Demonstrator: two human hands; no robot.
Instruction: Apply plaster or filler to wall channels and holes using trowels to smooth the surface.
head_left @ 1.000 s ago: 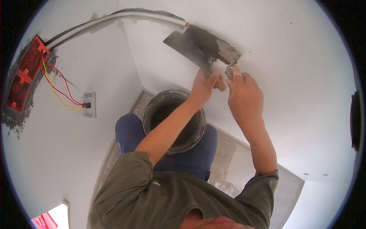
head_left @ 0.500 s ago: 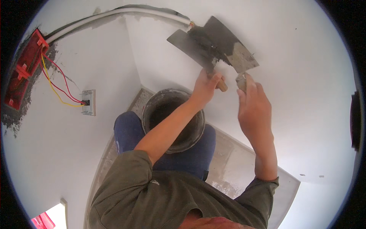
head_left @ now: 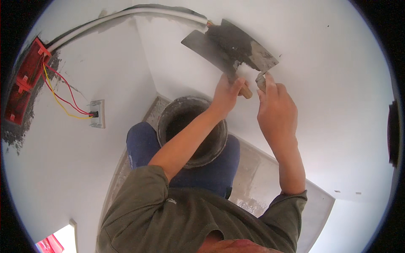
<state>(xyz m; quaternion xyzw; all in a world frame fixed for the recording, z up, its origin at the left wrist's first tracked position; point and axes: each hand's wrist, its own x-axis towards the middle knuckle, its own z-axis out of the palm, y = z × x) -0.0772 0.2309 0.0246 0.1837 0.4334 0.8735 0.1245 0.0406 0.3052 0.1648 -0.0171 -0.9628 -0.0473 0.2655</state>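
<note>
My left hand [head_left: 227,96] is closed round the wooden handle of a trowel [head_left: 198,47], its dark flat blade pointing up and away to the left. In my right hand [head_left: 276,111] is a second trowel [head_left: 265,60], gripped by a short handle smeared with grey. The two blades overlap, with a lump of dark wet mortar [head_left: 230,38] lying across them. Both trowels are close to the white wall, beside the end of a white conduit [head_left: 168,12]. How far the lower blade reaches under the mortar is hidden.
A mortar-stained bucket [head_left: 162,122] stands between my knees, under my left forearm. Left, red junction boxes [head_left: 31,67] sit in the wall, with red and yellow wires running to a hanging socket plate [head_left: 98,114]. Dark mortar borders the conduit's groove.
My right hand and its trowel have shifted a little left and up, so the blades overlap more. The left hand stays nearly in place.
</note>
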